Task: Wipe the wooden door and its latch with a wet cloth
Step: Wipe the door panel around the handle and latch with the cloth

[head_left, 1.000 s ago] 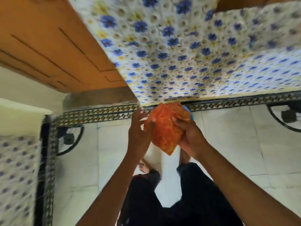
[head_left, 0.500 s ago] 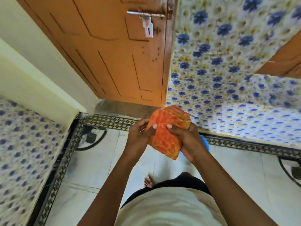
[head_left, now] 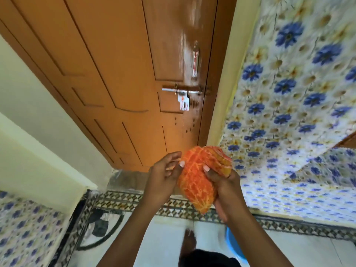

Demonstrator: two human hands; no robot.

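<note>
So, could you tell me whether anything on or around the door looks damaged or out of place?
A few small dark holes dot the wooden door just below the latch, like leftover screw holes from older hardware. The latch's white hasp carries reddish marks. Nothing else stands out.

I am looking into a home, likely a bathroom or wash area: blue-flowered wall tiles (head_left: 289, 93), a patterned tile border (head_left: 134, 201) along a pale floor (head_left: 165, 237), a panelled wooden door (head_left: 119, 78) with a sliding latch (head_left: 182, 91), and a blue tub (head_left: 234, 245).
</note>
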